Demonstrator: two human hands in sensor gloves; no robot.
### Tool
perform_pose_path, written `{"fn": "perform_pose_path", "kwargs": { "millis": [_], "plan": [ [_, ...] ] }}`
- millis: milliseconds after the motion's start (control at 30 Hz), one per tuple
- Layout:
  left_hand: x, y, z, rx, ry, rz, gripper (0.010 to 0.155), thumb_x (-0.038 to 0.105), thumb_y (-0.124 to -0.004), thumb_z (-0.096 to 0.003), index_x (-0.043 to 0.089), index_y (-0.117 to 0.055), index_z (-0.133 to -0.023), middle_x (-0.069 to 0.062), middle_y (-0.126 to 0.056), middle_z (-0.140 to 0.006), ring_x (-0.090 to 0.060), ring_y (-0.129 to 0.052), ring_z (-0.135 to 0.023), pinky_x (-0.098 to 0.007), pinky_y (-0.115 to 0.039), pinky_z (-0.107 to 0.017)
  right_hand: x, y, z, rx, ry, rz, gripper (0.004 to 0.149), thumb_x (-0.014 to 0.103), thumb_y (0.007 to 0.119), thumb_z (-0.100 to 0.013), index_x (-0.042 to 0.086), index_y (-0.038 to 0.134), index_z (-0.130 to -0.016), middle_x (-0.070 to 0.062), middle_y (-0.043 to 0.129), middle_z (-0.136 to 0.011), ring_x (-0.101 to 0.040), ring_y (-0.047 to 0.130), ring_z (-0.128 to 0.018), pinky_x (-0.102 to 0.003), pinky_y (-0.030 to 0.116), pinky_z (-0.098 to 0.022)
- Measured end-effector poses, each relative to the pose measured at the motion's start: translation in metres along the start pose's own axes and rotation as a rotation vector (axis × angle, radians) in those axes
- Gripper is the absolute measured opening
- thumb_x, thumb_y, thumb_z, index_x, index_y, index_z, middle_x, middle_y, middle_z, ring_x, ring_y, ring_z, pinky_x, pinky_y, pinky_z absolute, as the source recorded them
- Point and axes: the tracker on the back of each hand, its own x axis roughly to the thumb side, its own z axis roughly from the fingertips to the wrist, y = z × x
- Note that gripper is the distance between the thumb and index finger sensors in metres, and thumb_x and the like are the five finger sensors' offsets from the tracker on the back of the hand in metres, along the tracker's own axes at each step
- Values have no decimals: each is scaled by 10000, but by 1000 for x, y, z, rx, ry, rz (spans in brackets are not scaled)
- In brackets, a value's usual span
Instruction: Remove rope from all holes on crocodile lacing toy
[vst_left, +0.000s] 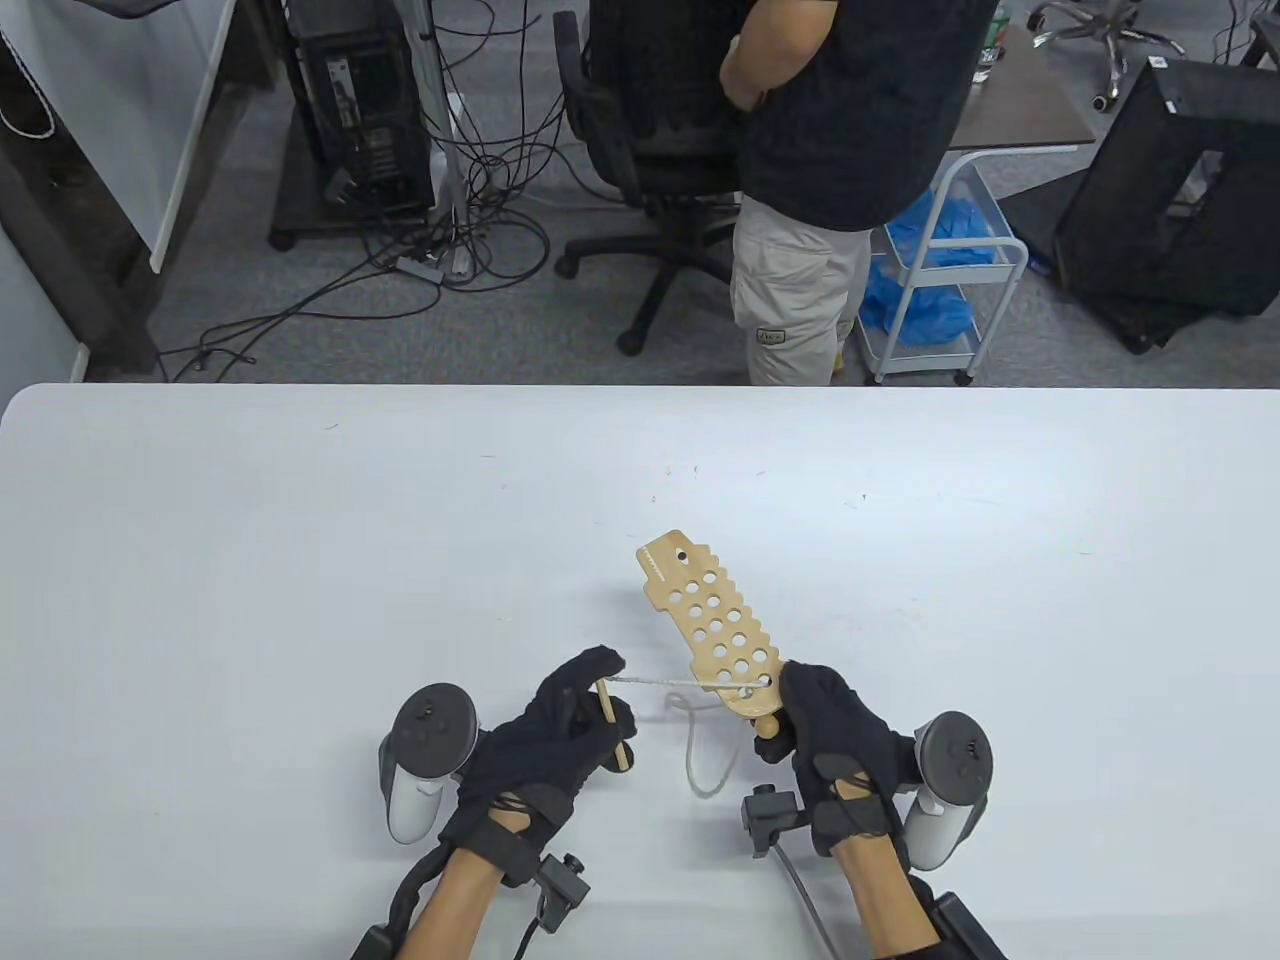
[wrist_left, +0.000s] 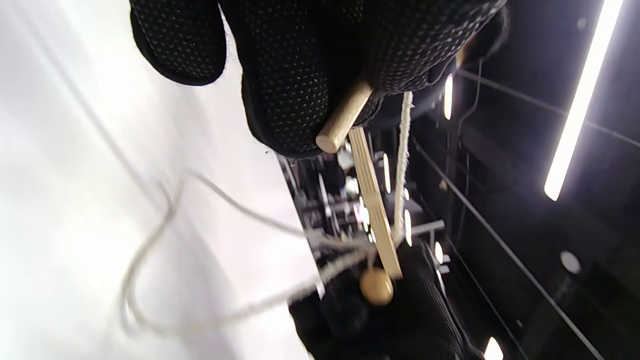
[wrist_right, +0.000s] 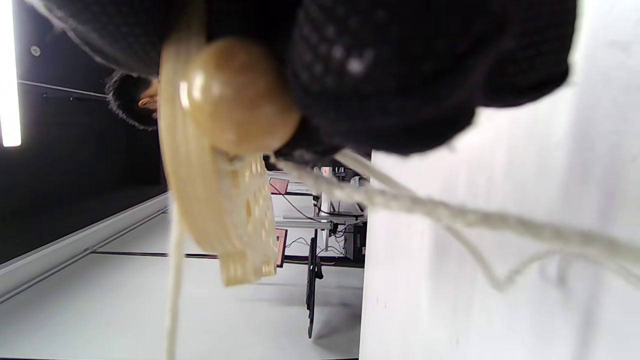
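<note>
While the right hand (vst_left: 835, 740) pinches the tail end of the flat tan wooden crocodile board (vst_left: 710, 625) to steady it above the white table (vst_left: 300, 560), the left hand (vst_left: 560, 730) grips the small wooden dowel needle (vst_left: 615, 725), drawing the pale rope (vst_left: 660, 683) taut — likely to clear the last hole. The board's long axis runs away and leftward, snout farthest.

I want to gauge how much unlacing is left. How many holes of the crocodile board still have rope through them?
1 that shows: the rope enters a hole at the crocodile board's near end, beside the right hand. That hand may hide others.
</note>
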Motion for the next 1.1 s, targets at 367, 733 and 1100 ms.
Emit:
{"fn": "perform_pose_path", "kwargs": {
  "millis": [367,733,1100],
  "plan": [
    [-11,44,7,274,41,-72,474,330,-806,-518,403,-749,-983,33,-933,-900,-178,-977,-711,-565,-732,-658,-5,-15,-10,-22,71,-27,454,402,789,-452,1,859,-654,-215,967,-515,-270,975,-212,-567,819,-341],
    [-25,76,13,386,93,-5,465,335,-799,-524,401,-749,-981,37,-928,-908,-172,-972,-721,-563,-731,-662,-9,-30,-14,-60,121,-182,458,406,776,-464,5,845,-674,-216,956,-543,-273,976,-241,-568,812,-359],
    [-38,99,21,469,129,126,461,342,-783,-536,399,-731,-991,47,-915,-919,-160,-968,-727,-552,-732,-667,-15,-42,-17,-88,181,-313,465,407,735,-482,9,813,-709,-214,935,-585,-274,971,-284,-570,799,-387]
  ]
}}
